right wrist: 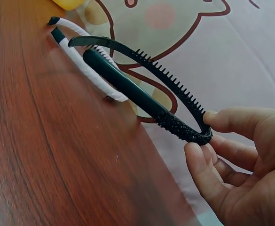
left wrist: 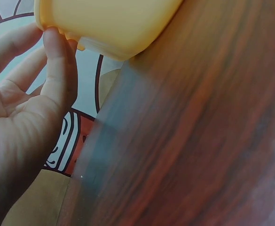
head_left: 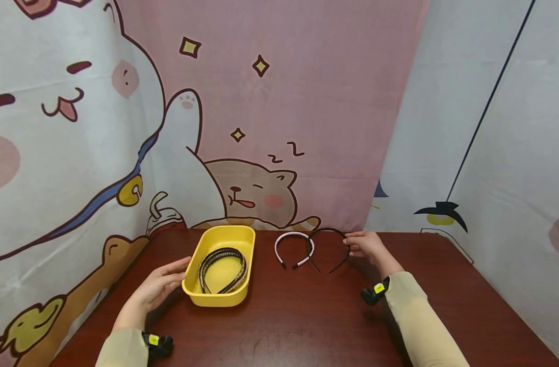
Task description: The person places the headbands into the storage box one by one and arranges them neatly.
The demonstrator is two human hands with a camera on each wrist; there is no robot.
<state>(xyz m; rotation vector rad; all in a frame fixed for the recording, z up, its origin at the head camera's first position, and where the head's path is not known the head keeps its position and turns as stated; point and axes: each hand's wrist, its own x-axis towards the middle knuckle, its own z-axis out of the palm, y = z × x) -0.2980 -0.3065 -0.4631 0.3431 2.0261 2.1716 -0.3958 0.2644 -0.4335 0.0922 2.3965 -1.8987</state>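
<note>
My right hand [head_left: 365,245] pinches a black headband [right wrist: 146,101] at the top of its curve. In the right wrist view, comb teeth line its inner side and a rough, glittery covering wraps its middle. Just beyond it lies a white headband [head_left: 280,250] with dark tips, partly overlapped by the black one in the views. My left hand [head_left: 157,285] holds the left rim of a yellow tub [head_left: 249,239] between thumb and fingers, as the left wrist view shows. Several dark headbands [head_left: 239,278] lie together inside the tub.
A dark red-brown wooden table [head_left: 307,321] carries everything. Behind and beside it hang cloth sheets printed with cartoon animals, a pink panel [head_left: 330,102] at the back. Each wrist wears a small black camera.
</note>
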